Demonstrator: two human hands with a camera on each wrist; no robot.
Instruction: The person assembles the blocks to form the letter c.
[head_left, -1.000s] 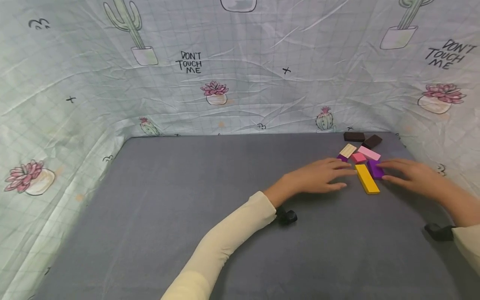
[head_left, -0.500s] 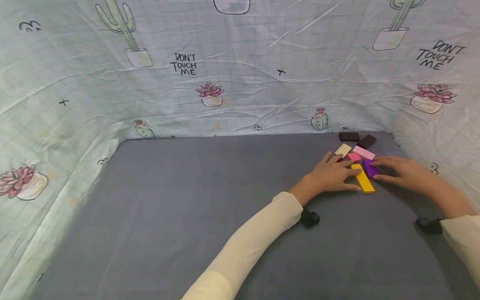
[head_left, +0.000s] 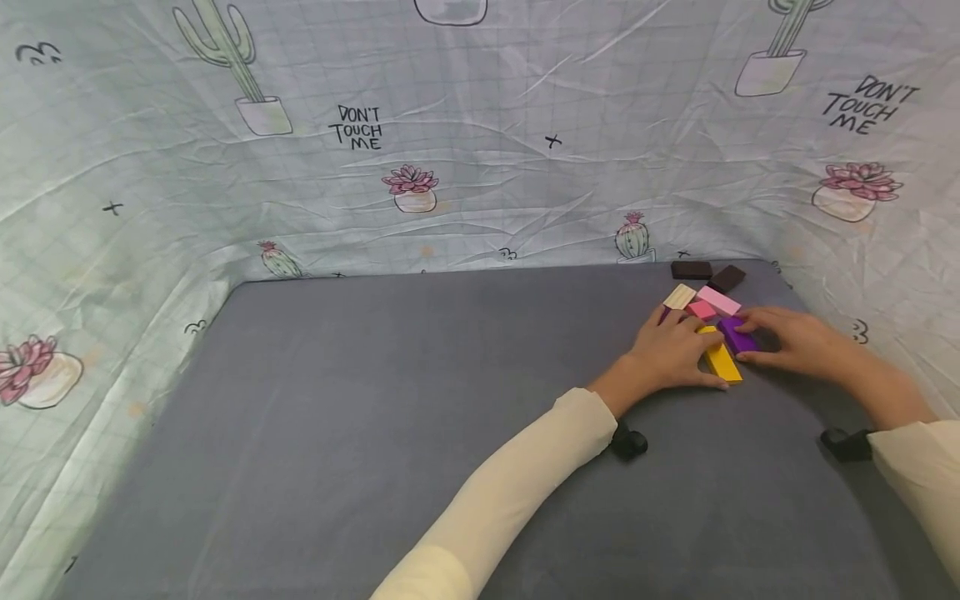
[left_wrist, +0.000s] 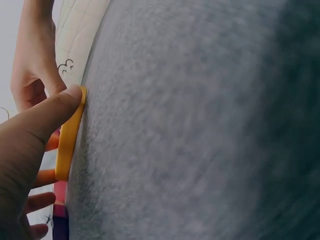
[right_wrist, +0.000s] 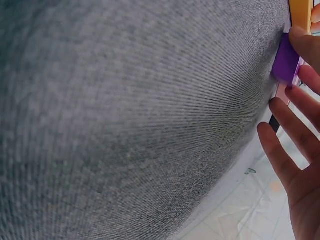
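Note:
My left hand (head_left: 666, 354) is at the yellow block (head_left: 724, 363), its thumb at the near end and fingertips at the far part. In the left wrist view the thumb and fingers pinch this yellow block (left_wrist: 69, 145). My right hand (head_left: 798, 340) pinches a purple block (head_left: 738, 336) just right of the yellow one, thumb at its near end and index finger at its far end. In the right wrist view the other fingers spread away from the purple block (right_wrist: 286, 62). Both blocks lie on the grey table.
Behind the hands lie a pink-red block (head_left: 702, 310), a light pink block (head_left: 718, 301), a striped wooden block (head_left: 680, 296) and two dark brown blocks (head_left: 692, 270). Another purple piece is mostly covered by the left fingers. A printed cloth (head_left: 480, 200) walls the grey table (head_left: 375, 417).
My left hand has moved right from beside the yellow block onto it, and its fingers have closed in. My right fingers have closed on the purple block. The head view has shifted slightly.

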